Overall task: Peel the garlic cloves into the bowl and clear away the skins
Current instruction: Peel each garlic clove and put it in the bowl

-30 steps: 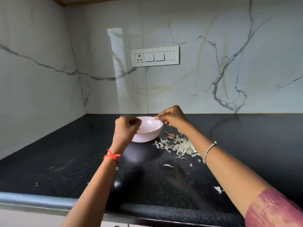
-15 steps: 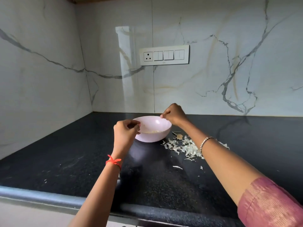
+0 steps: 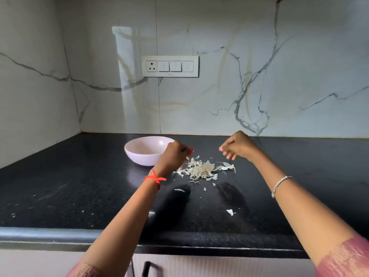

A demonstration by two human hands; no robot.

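Garlic skins [image 3: 201, 168] lie in a loose pale heap on the black counter [image 3: 79, 186], just right of the bowl [image 3: 139, 156] in the head view, the only 1 given. A few stray flakes [image 3: 230, 212] sit well in front of the bowl, apart from the heap. The bowl stands upright. Only a faint pale patch shows at its bottom, so I cannot tell whether peeled cloves are in it.

The left hand [image 3: 173, 156] hangs just right of the bowl, overlapping its right rim in this view, above the bowl-side edge of the heap. Its fingers are curled with the tips drawn together as if pinching something small, but I cannot tell what, if anything, they hold. The right hand [image 3: 237, 147] is farther right of the bowl, above the far side of the heap, with its fingers curled under. Nothing shows in them, and I cannot tell whether they grip a scrap. The heap lies between and below the 2 hands, nearer the left.

I judge the step to be the end of peeling or the start of clearing. Any clove should drop inside the bowl, not over the heap. The skins are best swept slowly with a flat hand, away from the bowl and into the other cupped palm, since papery flakes scatter. The strays need collecting too.
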